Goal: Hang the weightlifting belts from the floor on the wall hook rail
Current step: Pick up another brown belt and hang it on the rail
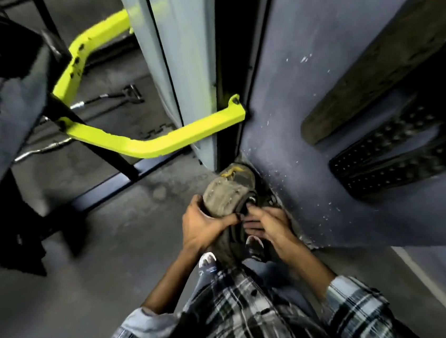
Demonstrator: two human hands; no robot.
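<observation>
A worn grey-brown weightlifting belt (225,193) with yellow marks at its far end is curled up in the corner where the floor meets the blue-grey wall. My left hand (200,222) grips its left side. My right hand (269,226) holds the dark strap and buckle end near the wall. On the wall at the right, a black perforated belt (396,156) hangs below a dark wooden rail (385,50). The rail's hooks are not visible.
A yellow machine frame (158,142) juts out at the left and ends at a pale pillar (186,70). Dark gym equipment (4,114) stands at the far left. Cable handles (128,94) lie on the floor. My shoes (208,261) stand below the belt.
</observation>
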